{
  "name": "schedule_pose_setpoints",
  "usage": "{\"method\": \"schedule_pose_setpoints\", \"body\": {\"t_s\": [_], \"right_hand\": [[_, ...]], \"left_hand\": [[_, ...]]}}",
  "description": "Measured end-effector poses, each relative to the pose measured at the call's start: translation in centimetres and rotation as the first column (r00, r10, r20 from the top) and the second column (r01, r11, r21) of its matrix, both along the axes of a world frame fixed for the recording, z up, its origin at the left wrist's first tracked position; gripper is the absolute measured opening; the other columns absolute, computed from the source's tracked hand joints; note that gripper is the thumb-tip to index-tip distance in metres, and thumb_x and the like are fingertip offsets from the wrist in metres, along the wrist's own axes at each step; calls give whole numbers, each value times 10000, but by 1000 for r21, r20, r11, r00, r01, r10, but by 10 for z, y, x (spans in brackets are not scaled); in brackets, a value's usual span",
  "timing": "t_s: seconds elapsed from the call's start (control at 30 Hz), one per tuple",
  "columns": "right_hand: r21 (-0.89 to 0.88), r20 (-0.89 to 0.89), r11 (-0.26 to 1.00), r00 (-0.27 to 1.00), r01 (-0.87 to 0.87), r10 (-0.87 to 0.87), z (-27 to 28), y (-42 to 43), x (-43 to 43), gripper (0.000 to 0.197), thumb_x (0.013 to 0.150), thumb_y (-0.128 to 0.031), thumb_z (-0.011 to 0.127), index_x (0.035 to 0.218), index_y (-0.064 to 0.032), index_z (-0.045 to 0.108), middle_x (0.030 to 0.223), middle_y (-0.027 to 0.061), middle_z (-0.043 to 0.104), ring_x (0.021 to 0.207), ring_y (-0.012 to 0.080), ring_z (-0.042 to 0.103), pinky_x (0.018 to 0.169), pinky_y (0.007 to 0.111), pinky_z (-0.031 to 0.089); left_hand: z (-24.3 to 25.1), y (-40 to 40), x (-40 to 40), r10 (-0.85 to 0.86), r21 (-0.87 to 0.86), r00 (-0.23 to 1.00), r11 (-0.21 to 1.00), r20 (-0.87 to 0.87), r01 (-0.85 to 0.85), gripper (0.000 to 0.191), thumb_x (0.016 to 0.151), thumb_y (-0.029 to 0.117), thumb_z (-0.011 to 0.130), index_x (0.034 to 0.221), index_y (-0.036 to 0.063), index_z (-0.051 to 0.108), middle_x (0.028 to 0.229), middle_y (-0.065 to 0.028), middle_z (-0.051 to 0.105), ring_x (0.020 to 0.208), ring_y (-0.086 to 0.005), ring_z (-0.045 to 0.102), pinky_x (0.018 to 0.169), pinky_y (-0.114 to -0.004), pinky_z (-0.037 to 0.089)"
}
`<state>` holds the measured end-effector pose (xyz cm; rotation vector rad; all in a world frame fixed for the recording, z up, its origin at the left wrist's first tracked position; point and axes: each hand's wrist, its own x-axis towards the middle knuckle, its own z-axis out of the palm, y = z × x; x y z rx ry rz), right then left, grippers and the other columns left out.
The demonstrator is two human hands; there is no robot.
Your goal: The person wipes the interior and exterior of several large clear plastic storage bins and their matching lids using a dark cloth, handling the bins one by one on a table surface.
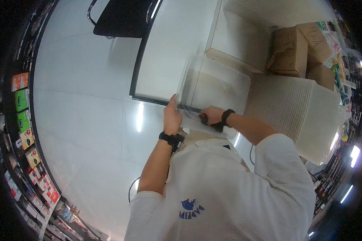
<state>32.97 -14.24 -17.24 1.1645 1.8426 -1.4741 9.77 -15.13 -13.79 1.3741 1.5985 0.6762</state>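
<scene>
A clear plastic container or lid (214, 87), square with rounded corners, is held tilted in front of my body. My left hand (172, 117) grips its left edge, fingers pointing up along the rim. Against its near part lies my right hand (211, 115), closed on a small black object (204, 119) that I cannot identify; more of something black shows just below the hand. Both wrists wear black bands. Through the clear plastic the white table top (169, 54) and its black edge can be seen.
A tall stack of clear plastic containers or lids (277, 102) stands at the right. Behind it are an open white box (238, 39) and cardboard boxes (289, 51). A black chair (123, 18) is at the top left. Shelves of boxed goods (25, 120) line the far left.
</scene>
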Motion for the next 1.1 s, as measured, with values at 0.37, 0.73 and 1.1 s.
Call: {"method": "schedule_pose_setpoints", "body": {"t_s": [0.37, 0.73, 1.1], "right_hand": [[624, -201, 776, 979, 97, 38, -17, 26, -75, 315, 860, -170, 590, 1151, -55, 556, 1018, 183, 621, 934, 383, 624, 774, 487, 517], [681, 348, 706, 935, -196, -76, -14, 96, 18, 316, 841, -110, 587, 1122, 36, 597, 1019, 174, 660, 907, 311, 673, 714, 410, 570], [54, 424, 918, 842, -392, 334, -28, 43, 60, 311, 810, -216, 606, 1017, -5, 706, 1119, 186, 669, 962, 352, 671, 831, 444, 539]], "left_hand": [[14, 29, -3, -147, -120, 987, 983, -64, 139, 498, 781, -130, 411, 1242, 35, 503, 992, -316, 623, 996, -476, 587, 837, -476, 478], [11, 19, 5, -84, -132, 983, 989, -162, 63, 521, 776, -134, 439, 1262, 42, 498, 1014, -310, 622, 1009, -476, 578, 856, -502, 479], [9, 15, 20, -69, -110, 983, 993, -171, 50, 588, 716, -146, 486, 1272, 45, 495, 996, -295, 633, 983, -476, 585, 830, -498, 483]]}}
